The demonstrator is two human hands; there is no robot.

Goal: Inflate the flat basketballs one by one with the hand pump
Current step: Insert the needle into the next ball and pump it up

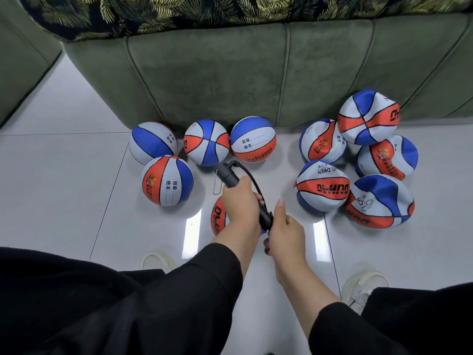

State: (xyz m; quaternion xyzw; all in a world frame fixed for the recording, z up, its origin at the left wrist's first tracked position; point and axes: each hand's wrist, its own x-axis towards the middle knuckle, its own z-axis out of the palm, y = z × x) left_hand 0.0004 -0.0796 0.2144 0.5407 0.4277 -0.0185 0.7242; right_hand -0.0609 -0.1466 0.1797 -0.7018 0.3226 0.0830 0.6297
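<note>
Left hand (239, 201) wrapped round pump (231, 178) barrel, right hand (284, 233) gripping handle. Best stroked straight, barrel steady, keeping hose (252, 179) unkinked above ball (218, 218).

Open tile floor (76, 175) lay left of the four round balls (167, 180), and a bare lane (284, 160) ran between them and the five dented balls (368, 165) heaped on the right, up to the green sofa front (230, 80) that closed off the far side. Low in that lane, a ball (217, 217) sat under the left hand (239, 201) and right hand (286, 234), both gripping the black pump (231, 179). A thin metal pin (217, 183) lay on the tile just left of the pump; shoes (366, 285) and dark trouser legs (102, 303) bounded the near side.
</note>
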